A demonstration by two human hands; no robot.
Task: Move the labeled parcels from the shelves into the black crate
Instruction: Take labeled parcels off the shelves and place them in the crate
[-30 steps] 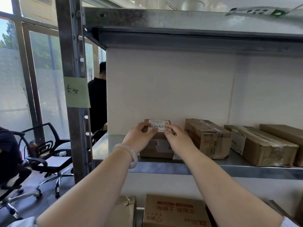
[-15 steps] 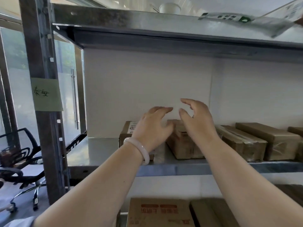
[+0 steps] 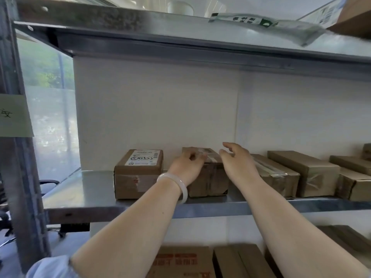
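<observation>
So this is the pick-up step, right at the start of grabbing one box. The left hand has its fingers curled over the top near-left edge of the taped parcel, which sits flat on the metal shelf. The right hand hovers just right of that parcel's top, fingers loose and spread, holding nothing. Next move, I reckon: the right hand needs to close on the far side so both hands clamp the taped parcel, then it slides out toward the shelf's front edge and goes down to the black crate, which isn't anywhere in view, so a turn or a look down comes first. Head count: two hands and one taped parcel being worked. Just left of it there's one labelled parcel, with a white sticker and pen scribble on top. To its right there's one box partly behind the right wrist and one long box. After those come maybe two or three more, but the frame cuts them off so don't quote me. Below the taped parcel, on the lower level, I count three cartons, one with red print. Above it, one green-and-white pouch lies on the top shelf.
</observation>
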